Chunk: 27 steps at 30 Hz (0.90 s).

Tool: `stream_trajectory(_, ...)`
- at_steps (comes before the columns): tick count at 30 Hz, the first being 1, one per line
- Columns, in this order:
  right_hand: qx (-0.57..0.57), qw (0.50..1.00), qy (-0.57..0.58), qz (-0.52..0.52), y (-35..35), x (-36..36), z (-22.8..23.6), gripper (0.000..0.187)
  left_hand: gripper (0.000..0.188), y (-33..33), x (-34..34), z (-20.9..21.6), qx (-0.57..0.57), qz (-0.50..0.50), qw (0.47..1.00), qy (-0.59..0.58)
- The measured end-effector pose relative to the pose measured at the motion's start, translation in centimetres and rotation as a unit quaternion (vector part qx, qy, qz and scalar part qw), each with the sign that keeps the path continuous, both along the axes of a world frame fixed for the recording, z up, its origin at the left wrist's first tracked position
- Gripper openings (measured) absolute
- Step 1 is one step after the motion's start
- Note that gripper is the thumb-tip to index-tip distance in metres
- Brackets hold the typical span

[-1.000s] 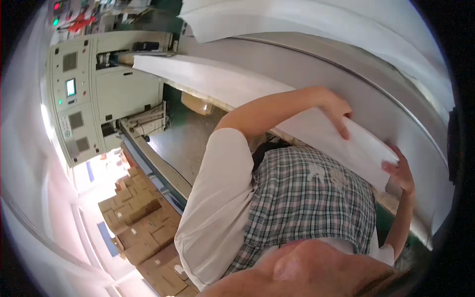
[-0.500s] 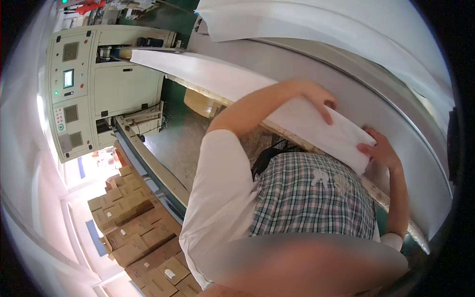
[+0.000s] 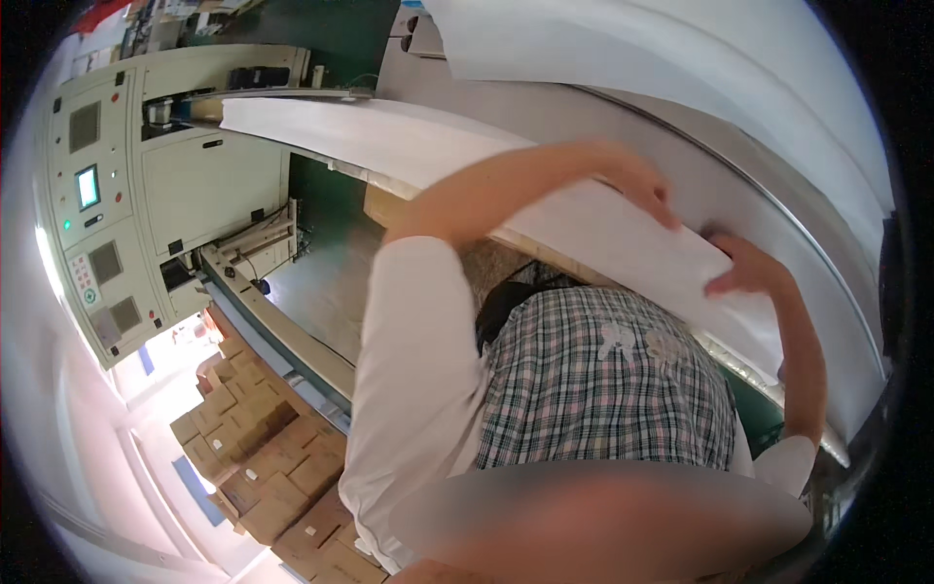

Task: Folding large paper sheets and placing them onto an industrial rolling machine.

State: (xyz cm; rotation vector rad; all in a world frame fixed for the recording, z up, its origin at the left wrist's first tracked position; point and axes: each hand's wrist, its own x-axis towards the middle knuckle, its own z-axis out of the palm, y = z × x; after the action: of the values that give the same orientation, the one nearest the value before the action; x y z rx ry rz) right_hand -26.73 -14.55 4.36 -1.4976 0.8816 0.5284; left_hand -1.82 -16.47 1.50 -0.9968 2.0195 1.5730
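Observation:
A long white roll (image 3: 370,136) of sheet material stretches from a machine at the left to the front of my body. Its kind of material I cannot make out. My left hand (image 3: 637,185) reaches across it with bent fingers, the fingertips at its far edge. Further right, my right hand (image 3: 751,268) grips the same roll close to its right end, thumb on the near face and fingers at the far edge. At the machine end a brown core (image 3: 202,109) sticks out of the roll.
The pale machine cabinet (image 3: 209,190) with a lit screen stands at the left. Behind the roll runs a grey metal surface (image 3: 545,112), and white sheeting (image 3: 623,44) hangs beyond it. Stacked cardboard boxes (image 3: 282,467) fill the lower left. A rail (image 3: 282,326) crosses the floor.
My left hand has shifted slightly right along the roll, its fingers now closer together. My right hand has moved slightly right. The view has turned, so the machine sits further left.

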Motion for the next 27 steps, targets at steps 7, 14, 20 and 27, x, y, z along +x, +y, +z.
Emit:
stream_trajectory(7, 0.007, 0.982, 0.187, -0.039, 0.0, -13.2, -0.8, 0.061, 0.050, -2.5, 23.1, 1.8, 0.034, 0.048, 0.988, -0.146)
stream_trajectory(14, 0.068, 0.948, 0.310, -0.019, 1.1, -21.5, -1.2, 0.074, 0.074, -0.3, 26.4, 1.3, -0.107, -0.018, 0.994, 0.022)
stream_trajectory(20, 0.032, 0.962, 0.269, -0.022, 1.7, -21.9, -2.3, 0.072, 0.071, -3.9, 25.6, 1.9, 0.189, -0.020, 0.976, -0.105)
stream_trajectory(27, 0.028, 0.974, 0.226, 0.004, 1.0, -18.0, -3.2, 0.067, 0.070, -2.1, 26.7, 1.6, -0.024, 0.010, 0.992, -0.124)
